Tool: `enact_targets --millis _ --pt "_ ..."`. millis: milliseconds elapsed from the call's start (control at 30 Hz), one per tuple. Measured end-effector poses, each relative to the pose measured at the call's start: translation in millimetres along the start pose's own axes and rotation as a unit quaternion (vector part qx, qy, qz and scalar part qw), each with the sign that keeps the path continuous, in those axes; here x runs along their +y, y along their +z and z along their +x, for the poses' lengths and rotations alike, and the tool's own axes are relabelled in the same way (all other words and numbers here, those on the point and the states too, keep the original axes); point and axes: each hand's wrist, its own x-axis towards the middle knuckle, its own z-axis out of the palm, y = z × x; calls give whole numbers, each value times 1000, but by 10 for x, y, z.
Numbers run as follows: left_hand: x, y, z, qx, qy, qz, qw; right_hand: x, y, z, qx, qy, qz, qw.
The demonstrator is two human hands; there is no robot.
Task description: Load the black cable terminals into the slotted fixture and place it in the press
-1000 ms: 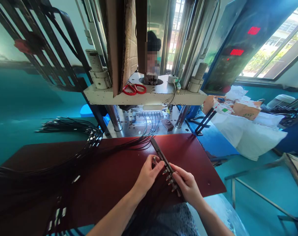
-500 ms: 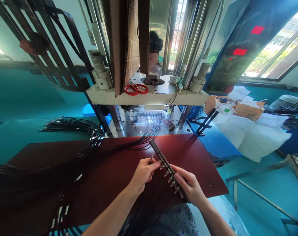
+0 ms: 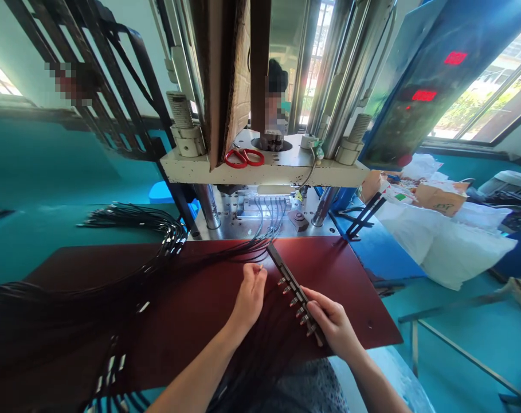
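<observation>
Ur R hand (image 3: 335,324) has the dark bar (image 3: 289,280) pinched btw thumb and fingers toward the near end, closed firmly round it. Bar's slanted over the red-brown table (image 3: 355,292), far end pointing at the press (image 3: 208,206); can't tell if it's touching the tabletop. Row of small metal connectors (image 3: 293,301) sticks out along its L edge. Ur L hand (image 3: 249,295) is near the bar but not touching, thumb n fingers drawn tgthr w/ a small tip (image 3: 261,268) poking out, too tiny to ID. Black cables (image 3: 172,236) bunch up on ur L; red scissors (image 3: 244,158) sit on the press's cream plate (image 3: 183,171).
</observation>
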Motion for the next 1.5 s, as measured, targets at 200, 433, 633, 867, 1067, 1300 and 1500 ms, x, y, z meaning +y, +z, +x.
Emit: enact_targets --millis 200,433,633,867,1067,1300,1500 --pt "-14 -63 36 -97 17 59 993 -9 -31 -24 -16 -11 -14 1000" --pt "80 -29 20 -136 -102 -51 984 -70 -60 3 -22 -49 -71 996" --pt "78 -40 48 -146 -122 -62 980 -42 -41 15 -53 -42 -75 995" --pt "9 16 151 -125 -16 21 992 -33 4 30 -57 -51 -112 991" --pt "246 -189 406 -93 136 330 930 -4 -31 57 -23 22 -61 998" --pt "237 -336 766 97 211 557 798 -105 -15 89 -21 -148 -517 843" --pt "110 -178 797 85 207 592 775 -146 -66 151 -61 -205 -661 719"
